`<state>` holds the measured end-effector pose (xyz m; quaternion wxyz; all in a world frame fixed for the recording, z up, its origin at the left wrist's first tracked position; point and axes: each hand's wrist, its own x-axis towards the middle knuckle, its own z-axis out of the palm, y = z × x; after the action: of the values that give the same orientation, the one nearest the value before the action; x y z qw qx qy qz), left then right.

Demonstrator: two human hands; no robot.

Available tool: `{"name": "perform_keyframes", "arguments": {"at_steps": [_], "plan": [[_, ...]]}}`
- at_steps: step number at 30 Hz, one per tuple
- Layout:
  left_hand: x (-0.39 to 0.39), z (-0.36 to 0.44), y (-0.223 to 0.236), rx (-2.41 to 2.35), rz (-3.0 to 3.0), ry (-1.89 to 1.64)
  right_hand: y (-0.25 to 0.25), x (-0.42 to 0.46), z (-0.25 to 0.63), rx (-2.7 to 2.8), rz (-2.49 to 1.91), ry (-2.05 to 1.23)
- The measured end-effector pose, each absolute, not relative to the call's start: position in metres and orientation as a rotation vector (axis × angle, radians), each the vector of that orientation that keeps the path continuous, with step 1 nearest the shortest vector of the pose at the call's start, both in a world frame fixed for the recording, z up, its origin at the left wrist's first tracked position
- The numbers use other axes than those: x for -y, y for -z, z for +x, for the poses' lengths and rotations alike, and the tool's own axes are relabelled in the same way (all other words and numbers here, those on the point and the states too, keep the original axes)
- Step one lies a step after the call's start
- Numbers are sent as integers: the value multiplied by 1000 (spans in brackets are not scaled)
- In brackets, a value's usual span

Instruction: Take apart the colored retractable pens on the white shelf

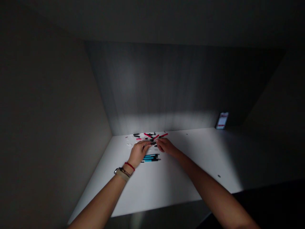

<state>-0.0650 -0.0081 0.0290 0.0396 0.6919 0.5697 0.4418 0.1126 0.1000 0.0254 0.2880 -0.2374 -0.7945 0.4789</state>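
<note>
Both my arms reach across a white table (pixel 166 181) toward a scatter of red and black pen parts (pixel 150 136) near the back wall. My left hand (pixel 138 153), with a watch and a red band on its wrist, lies palm down; its fingers point right and pinch a small dark piece. My right hand (pixel 166 146) meets it fingertip to fingertip, fingers closed on the same spot. What they grip is too small to name. Several finished blue pens (pixel 151 158) lie side by side just under the left hand's fingers.
A phone (pixel 222 120) with a lit screen leans against the back wall at the right. Small white bits (pixel 129 144) lie left of the pile. A dark speck (pixel 219 176) sits on the table at the right. Walls close in on the left and back.
</note>
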Motion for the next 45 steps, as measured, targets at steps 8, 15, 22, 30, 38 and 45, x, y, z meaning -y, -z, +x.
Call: {"name": "perform_keyframes", "arguments": {"at_steps": [8, 15, 22, 30, 38, 45], "plan": [[10, -60, -33, -1840, 2027, -1242, -23, -97, 109, 2052, -577, -1362], [9, -61, -29, -1933, 1919, -1207, -24, -96, 108, 2002, -606, -1411], [9, -62, -28, -1902, 1907, -1212, -20, -99, 108, 2043, -650, -1396], [6, -65, -24, -1878, 1829, -1281, -26, -99, 110, 1943, -626, -1476], [10, -71, -31, -2043, 1882, -1111, -25, -107, 121, 2214, -872, -1168], [6, -81, -24, -2129, 1848, -1060, -13, -121, 119, 1925, -1031, -1225]]}}
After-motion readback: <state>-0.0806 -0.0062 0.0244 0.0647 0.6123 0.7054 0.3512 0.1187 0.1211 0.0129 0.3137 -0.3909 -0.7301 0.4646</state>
